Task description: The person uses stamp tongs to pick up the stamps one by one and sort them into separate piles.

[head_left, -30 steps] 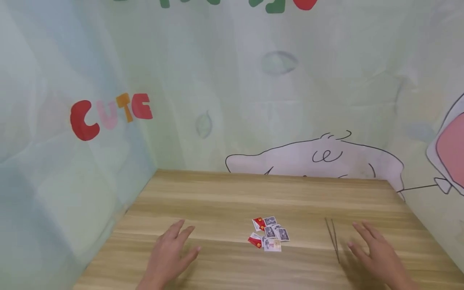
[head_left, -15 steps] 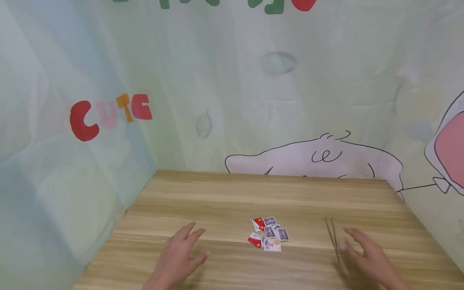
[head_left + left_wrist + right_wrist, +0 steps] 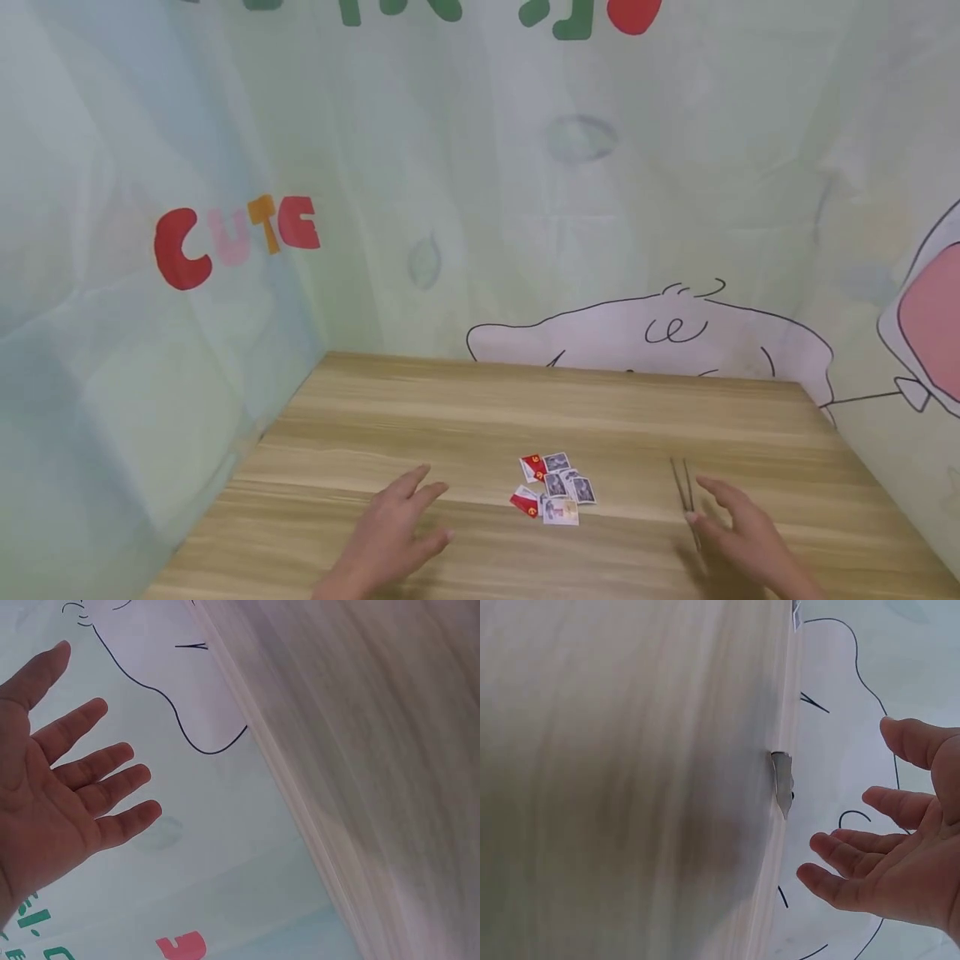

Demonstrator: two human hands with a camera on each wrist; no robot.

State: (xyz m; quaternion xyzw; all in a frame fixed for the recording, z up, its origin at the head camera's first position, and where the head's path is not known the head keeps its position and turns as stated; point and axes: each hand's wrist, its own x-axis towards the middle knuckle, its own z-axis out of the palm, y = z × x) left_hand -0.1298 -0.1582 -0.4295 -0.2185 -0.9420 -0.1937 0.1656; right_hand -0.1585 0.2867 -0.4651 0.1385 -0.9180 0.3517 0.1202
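A small loose group of postage stamps (image 3: 555,485) lies on the wooden table, some red and white, others grey pictures with white borders. To their left hovers my left hand (image 3: 393,529), fingers spread and holding nothing; the left wrist view shows its bare palm (image 3: 49,814). A pair of thin metal tweezers (image 3: 681,487) lies right of the stamps, its tips pointing away from me. Close beside it is my right hand (image 3: 738,533), thumb near the tweezers' joined end; whether they touch is unclear. In the right wrist view the right fingers (image 3: 840,859) are extended and hold nothing.
The wooden table top (image 3: 450,417) runs back to a pale printed curtain (image 3: 480,208) that stands behind it and along both sides. Coloured letters and a cartoon outline decorate the curtain.
My left hand has moved right, toward the stamps. My right hand has moved left, closer to the tweezers. Stamps and tweezers lie as before; the head view has tilted slightly.
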